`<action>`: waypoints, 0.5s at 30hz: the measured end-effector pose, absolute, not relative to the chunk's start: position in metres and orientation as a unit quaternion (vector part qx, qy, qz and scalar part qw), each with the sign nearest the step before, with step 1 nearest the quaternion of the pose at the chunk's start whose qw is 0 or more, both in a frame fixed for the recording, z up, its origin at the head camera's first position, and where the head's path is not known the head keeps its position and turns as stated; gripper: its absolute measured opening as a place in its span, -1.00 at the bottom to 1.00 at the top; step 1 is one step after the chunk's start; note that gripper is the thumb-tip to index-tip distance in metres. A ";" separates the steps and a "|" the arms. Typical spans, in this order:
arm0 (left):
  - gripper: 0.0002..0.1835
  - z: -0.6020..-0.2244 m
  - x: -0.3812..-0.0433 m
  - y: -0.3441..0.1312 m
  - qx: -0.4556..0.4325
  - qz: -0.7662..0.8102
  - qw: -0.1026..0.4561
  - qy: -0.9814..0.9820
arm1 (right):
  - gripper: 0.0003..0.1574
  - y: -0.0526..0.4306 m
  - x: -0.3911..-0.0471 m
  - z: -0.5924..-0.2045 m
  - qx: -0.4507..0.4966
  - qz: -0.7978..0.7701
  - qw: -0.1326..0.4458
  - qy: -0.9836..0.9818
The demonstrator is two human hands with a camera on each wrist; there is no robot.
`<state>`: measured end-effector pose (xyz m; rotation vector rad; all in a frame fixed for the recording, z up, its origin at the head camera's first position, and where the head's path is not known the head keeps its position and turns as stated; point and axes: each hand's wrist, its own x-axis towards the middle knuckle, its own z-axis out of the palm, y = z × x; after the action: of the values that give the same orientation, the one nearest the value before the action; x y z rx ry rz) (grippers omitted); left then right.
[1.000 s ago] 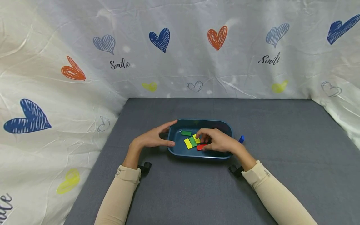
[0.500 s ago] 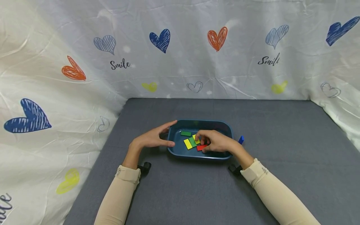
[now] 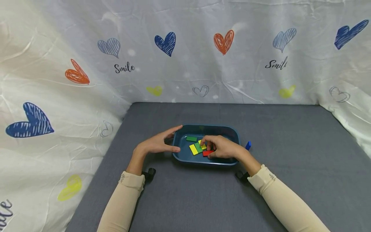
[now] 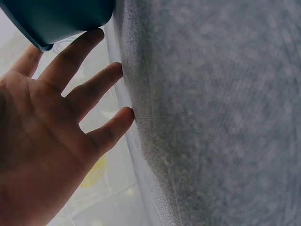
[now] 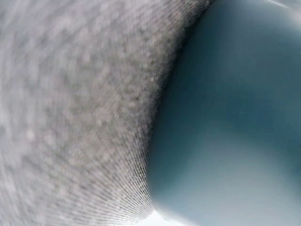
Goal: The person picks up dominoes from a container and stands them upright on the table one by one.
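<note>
Clearly, the smooth, glossy dark-teal tray (image 3: 208,162), a shallow rectangle with rounded corners and a thin rim, sits in the middle of the counter (image 3: 188,199), whose grey covering has a woven grain. The left hand (image 3: 155,144) is spread wide at the tray's left end: the index finger reaches the far left corner and the thumb lies against the near left side. In the left wrist view the fingers are straight and fanned, one fingertip meeting the tray's wall.

The right hand (image 3: 223,148) dips into the tray from the right, fingers bent in a narrow arch above the flat, sharp-edged blocks; whether it pinches one I cannot tell. Its thumb is at the right end of the red block (image 3: 206,153), its index fingertip at the right yellow block (image 3: 201,142). The middle green block (image 3: 198,147) lies against that yellow one, and the left yellow block (image 3: 193,149) adjoins it on the left, making a slanting row. A lone green block (image 3: 191,139) lies farther back in the tray.

Outside, just right of the tray, a blue block (image 3: 248,145) stands on the counter. Behind hangs a creased, slightly shiny white curtain (image 3: 179,72) printed with scribbled hearts.
</note>
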<state>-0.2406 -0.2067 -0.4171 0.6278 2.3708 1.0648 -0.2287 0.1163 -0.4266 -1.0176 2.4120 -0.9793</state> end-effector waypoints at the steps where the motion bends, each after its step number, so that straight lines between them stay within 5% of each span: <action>1: 0.05 -0.417 -0.241 -0.207 0.229 0.388 0.232 0.862 | -0.42 0.117 -0.229 -0.427 -0.358 -0.350 0.172 0.849; 15: 0.05 -0.419 -0.241 -0.207 0.232 0.390 0.229 0.861 | -0.63 0.119 -0.227 -0.424 -0.359 -0.391 0.153 0.834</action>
<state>-0.2409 -0.2072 -0.4186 0.6394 2.3689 1.0743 -0.2266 0.1193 -0.4236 -1.0289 2.3913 -1.1221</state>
